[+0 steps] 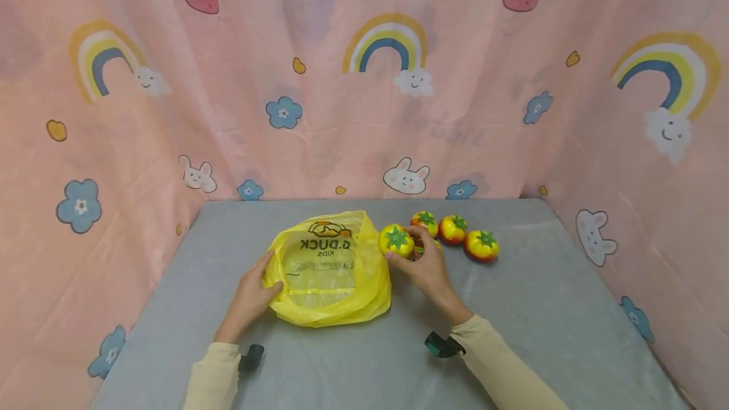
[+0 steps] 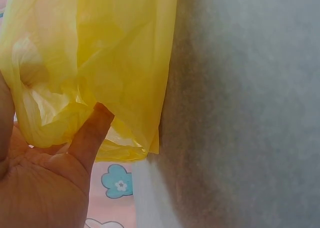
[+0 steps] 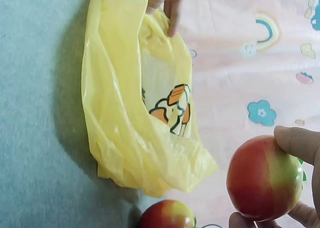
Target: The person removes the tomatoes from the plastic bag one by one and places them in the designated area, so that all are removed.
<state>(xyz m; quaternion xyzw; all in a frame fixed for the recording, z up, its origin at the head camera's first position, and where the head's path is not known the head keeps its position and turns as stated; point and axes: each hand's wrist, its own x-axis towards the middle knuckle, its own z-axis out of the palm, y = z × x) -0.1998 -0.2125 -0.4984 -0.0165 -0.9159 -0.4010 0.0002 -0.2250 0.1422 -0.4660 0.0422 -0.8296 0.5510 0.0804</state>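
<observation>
A yellow plastic bag [image 1: 373, 290] stands on the table with its mouth spread open and printed lettering showing inside. At its left rim, my left hand [image 1: 253, 290] grips the plastic between thumb and fingers; the thumb [image 2: 92, 138] shows against the film in the left wrist view. My right hand [image 1: 424, 264] holds a red-and-yellow tomato [image 1: 395, 241] with a green leafy top, beside the bag's right rim. In the right wrist view, this tomato [image 3: 262, 180] sits between thumb and fingertips, apart from the bag [image 3: 112, 103].
Several similar tomatoes lie right of the bag, including a rightmost one [image 1: 481, 247], a middle one [image 1: 452, 230] and a back one [image 1: 424, 223]. Another is partly hidden behind the right hand. A pink patterned curtain [image 1: 353, 138] surrounds the grey table [image 1: 541, 309].
</observation>
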